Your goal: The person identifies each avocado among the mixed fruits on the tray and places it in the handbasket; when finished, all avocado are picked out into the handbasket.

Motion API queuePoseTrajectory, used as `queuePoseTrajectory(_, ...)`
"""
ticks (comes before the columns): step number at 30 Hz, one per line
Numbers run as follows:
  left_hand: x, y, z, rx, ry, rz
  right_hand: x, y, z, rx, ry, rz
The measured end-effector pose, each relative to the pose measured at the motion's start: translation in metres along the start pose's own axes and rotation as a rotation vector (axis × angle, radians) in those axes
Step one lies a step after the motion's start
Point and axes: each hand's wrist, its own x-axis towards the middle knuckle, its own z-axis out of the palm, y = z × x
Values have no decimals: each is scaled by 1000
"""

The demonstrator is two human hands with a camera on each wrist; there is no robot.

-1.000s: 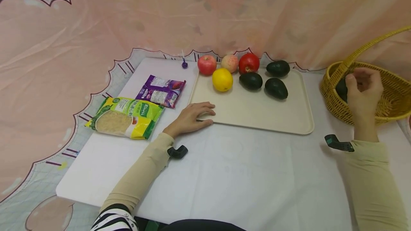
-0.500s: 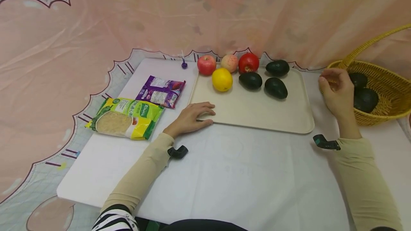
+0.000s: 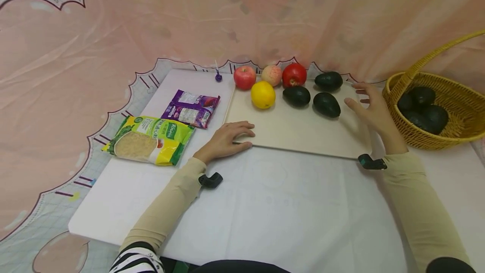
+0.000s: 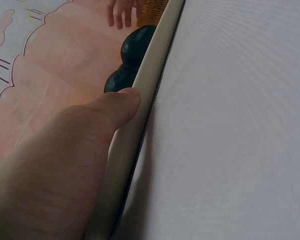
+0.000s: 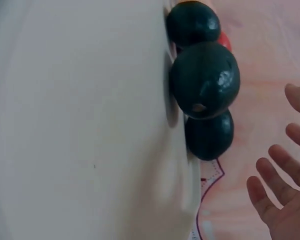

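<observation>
My left hand [image 3: 227, 139] rests with relaxed fingers on the front left corner of the cream tray [image 3: 299, 134]; in the left wrist view its thumb [image 4: 122, 106] lies on the rim. Over the tray's right edge hovers my right hand [image 3: 373, 111], fingers spread and holding nothing. Nearest to it are three dark green avocados: one at the back [image 3: 328, 81], one in front [image 3: 326, 105] and one further left [image 3: 296, 96]. The right wrist view shows the spread fingers apart from the avocados [image 5: 206, 80]. On the tray's left are a yellow lemon-like fruit [image 3: 263, 95], a red apple [image 3: 244, 77], a peach [image 3: 271, 75] and a pomegranate [image 3: 294, 75].
A wicker basket [image 3: 451, 136] with a tall handle stands at the right and contains several avocados [image 3: 430, 119]. Left of the tray lie a yellow-green Knorr packet [image 3: 151, 139] and a purple packet [image 3: 191, 108]. A small purple lollipop-like thing [image 3: 218, 77] lies near the back edge.
My right hand has left the basket and moved left to the tray's right edge, its fingers spreading. Avocados in the basket have come into view. The left hand stays put.
</observation>
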Motion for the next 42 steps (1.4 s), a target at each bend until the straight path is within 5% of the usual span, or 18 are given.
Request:
queuePoseTrajectory(16, 0, 1, 1, 28, 7, 7, 7, 5, 26, -25, -296, -28)
queuePoseTrajectory(42, -1, 1, 0, 33, 8, 3, 8, -1, 50, -37, -194, 21)
